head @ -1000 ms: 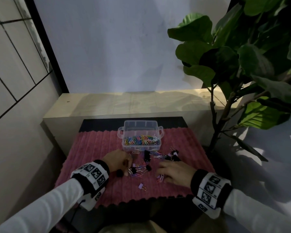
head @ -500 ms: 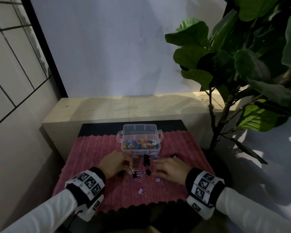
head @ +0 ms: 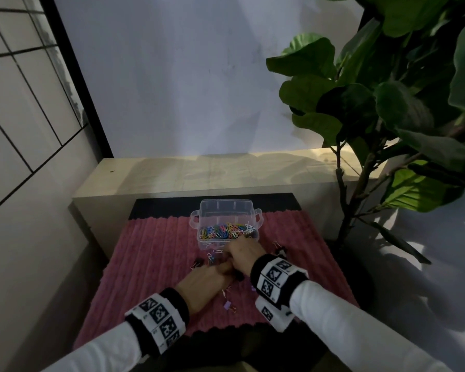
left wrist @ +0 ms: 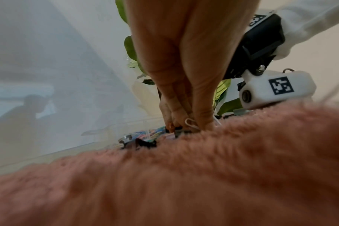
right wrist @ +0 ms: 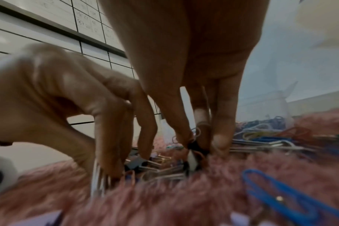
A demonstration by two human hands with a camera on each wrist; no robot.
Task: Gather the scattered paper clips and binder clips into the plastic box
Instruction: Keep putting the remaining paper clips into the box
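Both hands' fingers pinch blurred binder clips, half-hidden in pink rug.

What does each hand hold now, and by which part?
Both the right hand and the left hand have fingertips down among the loose clips on the mat. No definite hold can be told.

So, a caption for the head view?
Both hands gather scattered clips on a pink ribbed mat before a clear plastic box.
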